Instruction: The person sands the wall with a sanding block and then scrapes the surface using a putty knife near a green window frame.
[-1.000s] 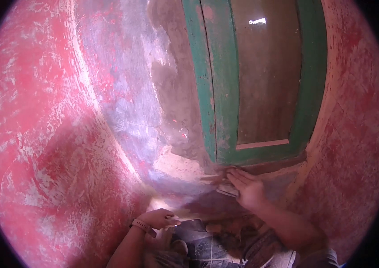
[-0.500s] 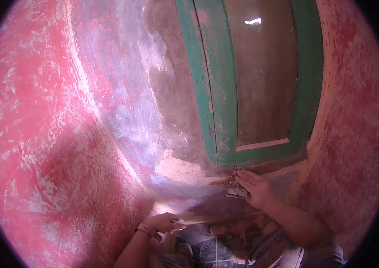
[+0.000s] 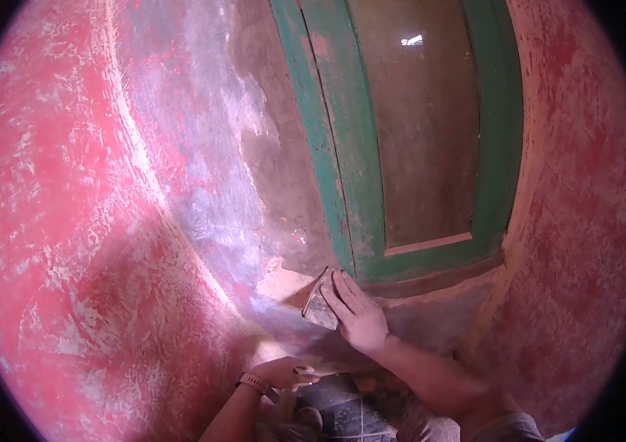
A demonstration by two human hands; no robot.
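My right hand (image 3: 361,317) presses a flat, dusty rectangular block (image 3: 320,306), like a sanding block, against the sill below the green window frame (image 3: 431,264). Its fingers lie stretched along the block's right side, and the palm hides part of it. Beneath that, near my knees, my left hand (image 3: 287,373) is closed, with a band (image 3: 255,382) round the wrist. Something pale may be between its fingers, too small to make out. A bare, pale plaster patch (image 3: 281,285) shows just left of the block.
Red, scuffed wall (image 3: 55,221) curves along the left, and another red wall (image 3: 578,199) stands on the right. Grey-brown plaster (image 3: 283,177) borders the frame. A brownish panel (image 3: 431,132) fills the frame. Dark tiles with pale joints (image 3: 353,416) lie below.
My right hand has slid left along the sill with the block, from below the frame toward the pale patch. My left hand has shifted slightly right and down. The view has turned a little.
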